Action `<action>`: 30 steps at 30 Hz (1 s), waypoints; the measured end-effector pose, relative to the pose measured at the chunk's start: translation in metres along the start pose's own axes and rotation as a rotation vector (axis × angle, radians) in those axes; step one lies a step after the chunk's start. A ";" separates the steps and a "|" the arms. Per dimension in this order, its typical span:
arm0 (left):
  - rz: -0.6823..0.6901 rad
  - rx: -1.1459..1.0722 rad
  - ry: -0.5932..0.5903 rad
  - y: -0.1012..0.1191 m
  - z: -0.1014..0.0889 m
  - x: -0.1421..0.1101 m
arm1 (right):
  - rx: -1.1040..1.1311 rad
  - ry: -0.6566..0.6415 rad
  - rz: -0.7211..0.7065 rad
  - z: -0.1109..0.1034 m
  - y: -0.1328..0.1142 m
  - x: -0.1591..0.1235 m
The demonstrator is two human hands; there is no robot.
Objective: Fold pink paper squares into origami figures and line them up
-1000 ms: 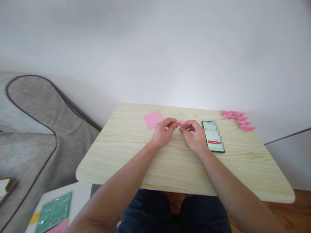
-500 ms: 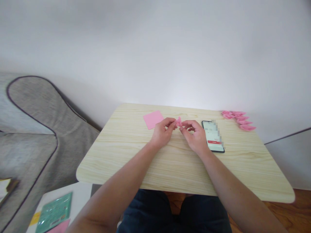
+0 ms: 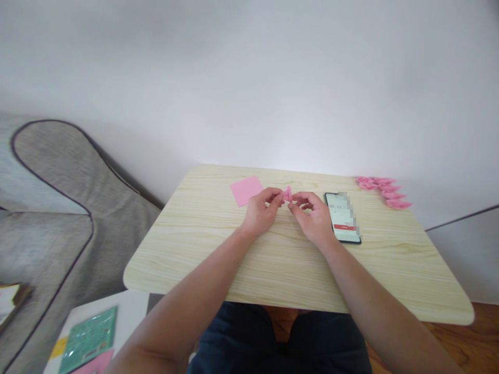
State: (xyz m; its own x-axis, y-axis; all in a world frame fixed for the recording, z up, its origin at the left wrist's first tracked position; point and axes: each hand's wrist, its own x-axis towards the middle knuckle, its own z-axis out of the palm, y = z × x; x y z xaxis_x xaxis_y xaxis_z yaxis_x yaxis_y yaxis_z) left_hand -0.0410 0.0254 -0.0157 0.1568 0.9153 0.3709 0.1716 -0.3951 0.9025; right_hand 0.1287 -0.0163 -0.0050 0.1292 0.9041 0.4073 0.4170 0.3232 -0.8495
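Note:
A small folded pink paper (image 3: 287,194) is held between my two hands above the middle of the table. My left hand (image 3: 262,210) pinches its left side between thumb and fingers. On the other side, the thumb and forefinger of my right hand (image 3: 313,215) close on its right edge. Its exact folds are too small to make out. Just behind my left hand lies a flat square of pink paper (image 3: 245,190), partly covered by the fingers.
A phone (image 3: 343,218) with a timer on its screen lies right of my right hand. Several folded pink paper pieces (image 3: 390,195) sit at the table's (image 3: 187,249) back right. Lower left, a green packet (image 3: 90,335) rests on a white surface beside a grey sofa (image 3: 105,218).
Both hands keep their pinch on the folded pink paper, which has turned very slightly between the fingers. The whole view has shifted a little.

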 end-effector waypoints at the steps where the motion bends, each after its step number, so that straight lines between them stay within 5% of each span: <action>1: 0.003 -0.007 -0.002 0.000 0.000 0.000 | 0.003 0.001 -0.001 0.000 0.000 0.000; 30: -0.027 -0.051 -0.055 0.004 0.000 0.001 | 0.026 0.000 0.000 -0.002 0.000 0.001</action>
State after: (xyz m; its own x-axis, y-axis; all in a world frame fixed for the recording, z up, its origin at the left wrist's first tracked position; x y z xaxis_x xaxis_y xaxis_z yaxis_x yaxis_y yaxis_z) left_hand -0.0399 0.0246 -0.0123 0.2064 0.9195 0.3345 0.1274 -0.3642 0.9226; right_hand 0.1300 -0.0163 -0.0041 0.1291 0.9043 0.4070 0.3932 0.3301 -0.8582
